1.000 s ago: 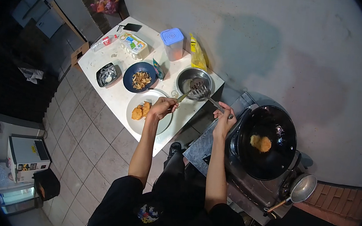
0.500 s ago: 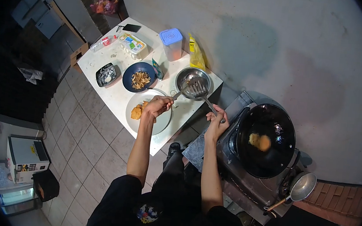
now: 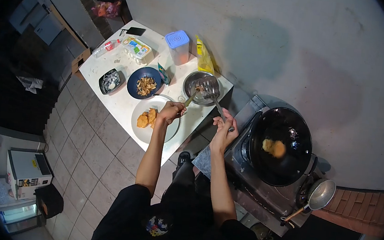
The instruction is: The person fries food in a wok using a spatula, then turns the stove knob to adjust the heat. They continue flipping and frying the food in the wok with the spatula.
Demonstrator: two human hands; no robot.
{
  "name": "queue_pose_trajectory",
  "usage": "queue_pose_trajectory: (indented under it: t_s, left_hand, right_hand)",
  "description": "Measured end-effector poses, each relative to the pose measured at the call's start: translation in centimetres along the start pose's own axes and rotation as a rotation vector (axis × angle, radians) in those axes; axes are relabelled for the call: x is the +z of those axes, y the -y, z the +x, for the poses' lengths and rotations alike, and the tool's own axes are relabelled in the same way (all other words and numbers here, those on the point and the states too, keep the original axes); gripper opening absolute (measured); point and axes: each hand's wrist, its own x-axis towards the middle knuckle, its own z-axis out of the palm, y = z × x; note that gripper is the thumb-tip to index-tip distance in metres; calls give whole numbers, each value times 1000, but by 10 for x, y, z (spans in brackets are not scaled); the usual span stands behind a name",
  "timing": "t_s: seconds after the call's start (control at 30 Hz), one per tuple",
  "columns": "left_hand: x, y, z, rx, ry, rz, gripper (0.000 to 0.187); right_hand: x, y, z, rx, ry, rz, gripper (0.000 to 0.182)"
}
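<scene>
My left hand [image 3: 172, 112] is closed around the handle of a slim metal utensil [image 3: 191, 98], whose kind I cannot tell. Its far end meets the head of a slotted spatula [image 3: 210, 86], which my right hand [image 3: 225, 128] grips by the handle. Both tools are over a steel bowl [image 3: 187, 90] at the table's right corner. Below my left hand, a white plate [image 3: 142, 137] carries several golden fried pieces [image 3: 146, 118]. To the right, a black wok [image 3: 270, 171] sits on the stove with one browned piece [image 3: 273, 148] frying in it.
On the white table [image 3: 110, 59] stand a blue pan [image 3: 135, 90] of chopped food, a black dish [image 3: 110, 81], an egg carton [image 3: 137, 50], a blue-lidded container [image 3: 177, 48] and a yellow packet [image 3: 203, 56]. A small saucepan [image 3: 321, 195] rests beside the wok.
The spatula head has turned, and the left utensil's tip has shifted onto it. My right hand has moved slightly left, my left hand slightly right. The view has shifted a little.
</scene>
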Motion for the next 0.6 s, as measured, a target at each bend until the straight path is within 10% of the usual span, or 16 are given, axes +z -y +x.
queue_pose_trajectory:
  t_s: [0.6]
  left_hand:
    - [30, 53, 99, -88, -212, -28, 14]
  right_hand:
    - [1, 185, -17, -302, -130, 17, 33]
